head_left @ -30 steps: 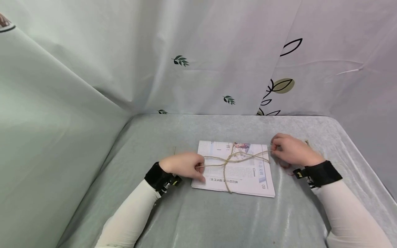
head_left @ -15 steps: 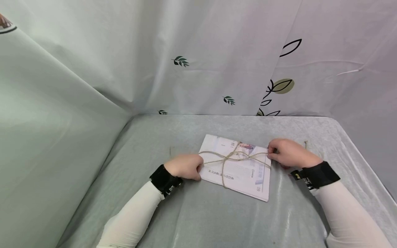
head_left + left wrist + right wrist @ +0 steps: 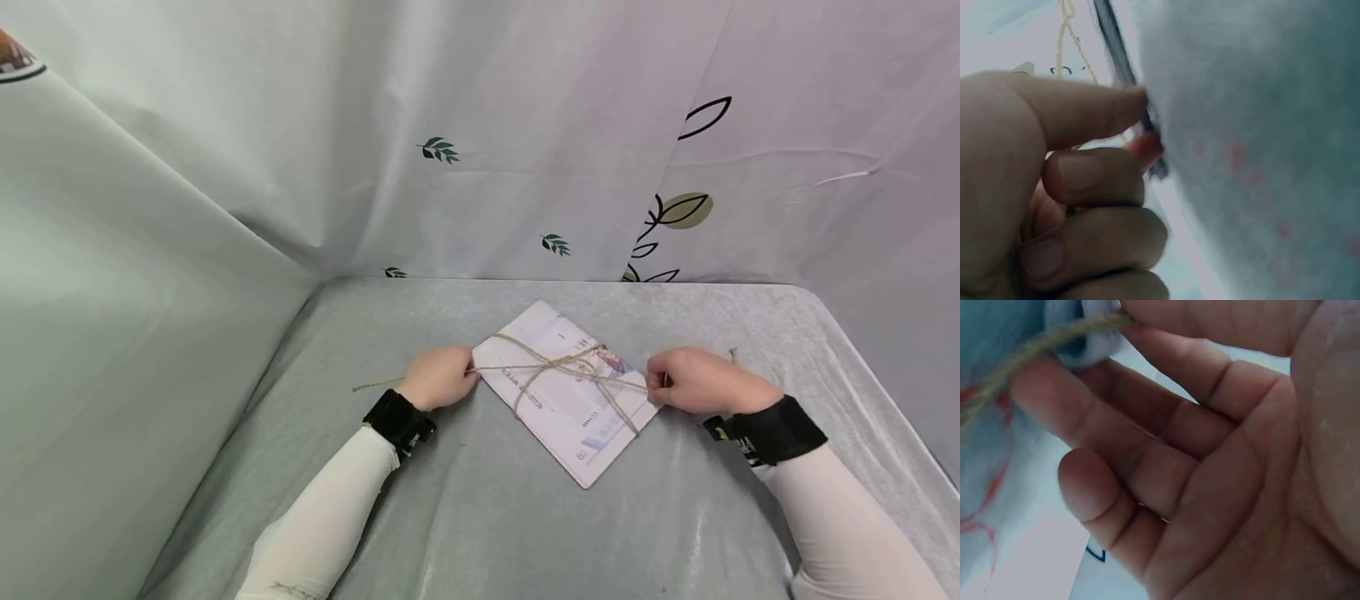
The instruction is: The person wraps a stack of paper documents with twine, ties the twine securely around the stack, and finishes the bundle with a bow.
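A stack of folded newspaper lies askew on the table, with twine crossed around it and gathered near its middle. At its left corner my left hand pinches one length of twine, whose loose end trails out to the left. In the left wrist view, thumb and finger meet at the newspaper's folded edge; that view hides the exact hold on the twine. My right hand is at the right corner, pinching the other twine length between thumb and forefinger. The remaining right fingers bend loosely.
A grey cloth covers the table. Patterned white sheeting hangs behind it, and a pale sheet slopes along the left side. A short twine end shows beyond the right hand.
The newspaper stack has turned clockwise as I see it, its near right corner swinging toward me and leftward. My left hand has moved slightly away from me; my right hand has dropped slightly nearer.
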Available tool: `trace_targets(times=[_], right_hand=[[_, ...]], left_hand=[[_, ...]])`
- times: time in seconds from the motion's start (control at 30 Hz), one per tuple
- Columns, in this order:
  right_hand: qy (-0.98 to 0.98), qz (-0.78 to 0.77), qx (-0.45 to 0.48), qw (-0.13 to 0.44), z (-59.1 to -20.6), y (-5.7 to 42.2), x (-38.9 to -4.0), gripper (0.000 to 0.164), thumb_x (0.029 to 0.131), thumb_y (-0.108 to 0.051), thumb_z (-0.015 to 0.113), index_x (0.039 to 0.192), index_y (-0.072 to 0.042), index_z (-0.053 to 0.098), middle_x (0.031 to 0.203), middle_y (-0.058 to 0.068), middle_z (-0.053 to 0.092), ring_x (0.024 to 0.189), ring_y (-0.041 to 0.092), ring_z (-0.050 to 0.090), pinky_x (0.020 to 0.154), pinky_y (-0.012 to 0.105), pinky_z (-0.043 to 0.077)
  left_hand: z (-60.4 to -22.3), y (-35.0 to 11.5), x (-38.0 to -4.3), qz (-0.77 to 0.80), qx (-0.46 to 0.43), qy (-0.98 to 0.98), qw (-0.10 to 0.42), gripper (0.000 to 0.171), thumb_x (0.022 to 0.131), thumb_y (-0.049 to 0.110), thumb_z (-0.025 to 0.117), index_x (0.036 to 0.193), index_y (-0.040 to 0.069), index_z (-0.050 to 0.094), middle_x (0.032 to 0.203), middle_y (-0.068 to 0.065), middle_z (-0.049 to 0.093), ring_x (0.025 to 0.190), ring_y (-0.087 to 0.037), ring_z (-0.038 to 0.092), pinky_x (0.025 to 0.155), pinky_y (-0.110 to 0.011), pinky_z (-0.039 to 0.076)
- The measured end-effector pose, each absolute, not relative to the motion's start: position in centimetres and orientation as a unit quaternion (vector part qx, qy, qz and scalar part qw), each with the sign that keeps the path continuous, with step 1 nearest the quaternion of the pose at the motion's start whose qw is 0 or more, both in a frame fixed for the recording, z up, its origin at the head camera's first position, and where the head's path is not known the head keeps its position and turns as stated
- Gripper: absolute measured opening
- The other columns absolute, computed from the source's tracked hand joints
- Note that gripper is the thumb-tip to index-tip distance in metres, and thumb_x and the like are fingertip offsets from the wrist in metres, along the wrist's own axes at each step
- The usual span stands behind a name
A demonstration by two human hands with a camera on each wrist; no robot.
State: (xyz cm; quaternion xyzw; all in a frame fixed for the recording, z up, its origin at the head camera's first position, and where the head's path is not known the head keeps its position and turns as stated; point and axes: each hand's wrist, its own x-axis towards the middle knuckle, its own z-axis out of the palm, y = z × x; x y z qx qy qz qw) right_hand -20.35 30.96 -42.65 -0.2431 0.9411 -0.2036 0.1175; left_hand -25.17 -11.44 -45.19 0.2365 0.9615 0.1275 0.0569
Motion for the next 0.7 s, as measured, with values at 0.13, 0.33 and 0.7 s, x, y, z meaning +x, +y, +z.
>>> trace_targets(times=[0.13,0.33,0.7], right_hand=[[0.928,-0.213,-0.265,0.152,-42.3,30.6,-19.9,0.027,0.098,-0.012,0.080,0.082,-0.023,0.061,0.073,-0.012,0.051,0.063,0.006,0.047,0.062,0.028,0.039],[0.885,-0.280,-0.296,0.226,-42.6,30.2,-19.9,0.028,0.097,-0.012,0.083,0.081,-0.021,0.061,0.073,-0.013,0.052,0.065,0.005,0.051,0.065,0.026,0.042],[0.918,-0.287,-0.239,0.133,-43.5,30.1,-20.8,0.020,0.103,-0.016,0.080,0.087,-0.021,0.068,0.080,-0.009,0.060,0.070,0.010,0.054,0.066,0.030,0.044]], left_hand=[[-45.5,-11.3,-25.6,0.153,0.228,0.960,0.054,0.021,0.112,0.026,0.067,0.120,0.009,0.077,0.100,-0.005,0.074,0.085,-0.019,0.067,0.077,-0.043,0.056],[-47.1,-12.1,-26.7,0.197,0.245,0.946,0.084,0.060,0.110,0.031,0.063,0.163,0.003,0.053,0.126,-0.011,0.072,0.105,-0.024,0.065,0.093,-0.047,0.056],[-44.5,-11.3,-25.4,0.282,0.304,0.892,0.180,0.020,0.107,0.020,0.072,0.118,0.005,0.078,0.088,0.005,0.070,0.075,-0.008,0.057,0.076,-0.031,0.050]])
